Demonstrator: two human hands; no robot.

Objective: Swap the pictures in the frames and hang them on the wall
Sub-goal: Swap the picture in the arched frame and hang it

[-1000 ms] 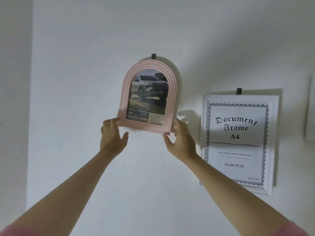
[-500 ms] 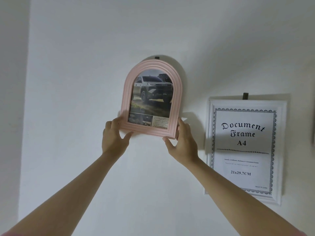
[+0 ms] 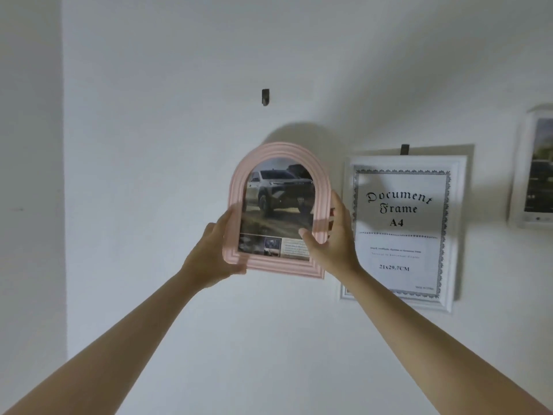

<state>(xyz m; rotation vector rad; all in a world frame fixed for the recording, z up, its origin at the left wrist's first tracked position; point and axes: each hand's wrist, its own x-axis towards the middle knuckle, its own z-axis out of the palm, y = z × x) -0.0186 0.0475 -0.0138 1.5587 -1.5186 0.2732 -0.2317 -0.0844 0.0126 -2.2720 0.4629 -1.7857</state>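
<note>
The pink arched frame (image 3: 276, 211) is held off the wall in both hands, clear of the bare hook (image 3: 265, 96), which sits well above the grip and a little to its left. The left hand (image 3: 214, 256) is clamped on the frame's lower left edge, fingers hidden behind and palm wrapped round the corner; the right hand (image 3: 332, 241) is pinched on the right edge, thumb laid across the front near the car picture (image 3: 276, 205) and fingers tucked behind. Both grips are closed on the frame, neither is spread. Just right of the right-hand grip, the white document frame (image 3: 401, 226) is seen hanging from its own hook (image 3: 404, 149), and a third frame (image 3: 535, 169) is partly cut off at the far right edge. The step in hand is judged to be bringing the pink frame down so its picture can be taken out. To do it well, the frame should be kept upright and level between the two grips, drawn straight toward the body, and the right elbow kept away from the document frame so it is not knocked off its hook. The thumb is best eased off the front to avoid smudging. No table is shown, so the put-down spot cannot be told.
</note>
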